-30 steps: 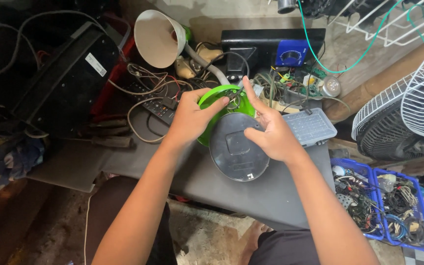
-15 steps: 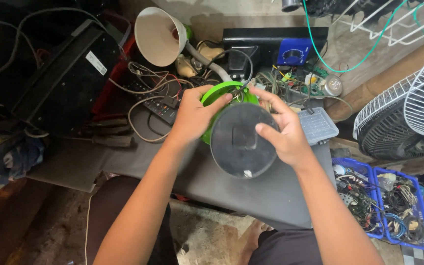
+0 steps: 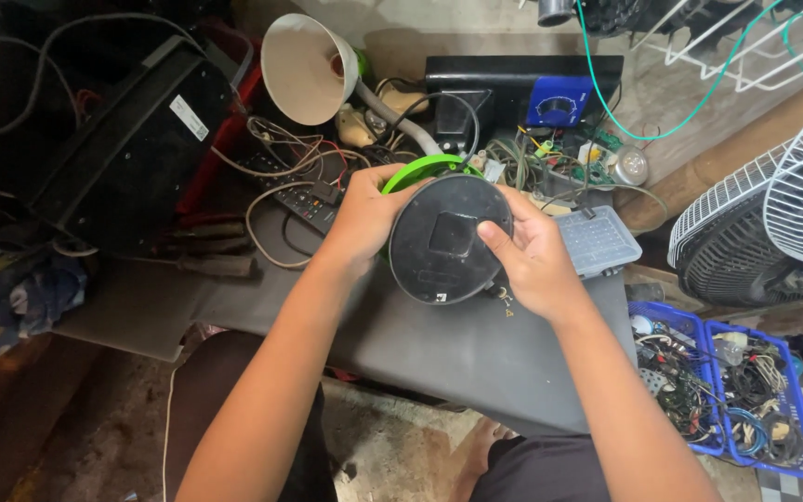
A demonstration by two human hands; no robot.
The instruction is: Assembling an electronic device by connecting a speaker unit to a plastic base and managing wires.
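Both my hands hold the round base of a desk lamp (image 3: 443,244), tipped up so its black underside faces me; a green rim shows along its top edge. My left hand (image 3: 360,218) grips the left side of the base. My right hand (image 3: 533,256) grips the right side, thumb pressed on the black underside. The lamp's grey bent neck leads up to a white cone shade (image 3: 301,67) at the back. The base is held just above a dark grey flat panel (image 3: 457,349) that lies across the work spot.
A tangle of wires and a remote (image 3: 295,200) lie behind the lamp. A black box (image 3: 132,139) leans at left, a black and blue device (image 3: 550,98) at back. White fan grilles (image 3: 773,223) stand at right, blue bins of parts (image 3: 727,390) below them.
The lamp base has been tilted up and turned, so its black underside now faces me more squarely. My right thumb has moved onto the underside.
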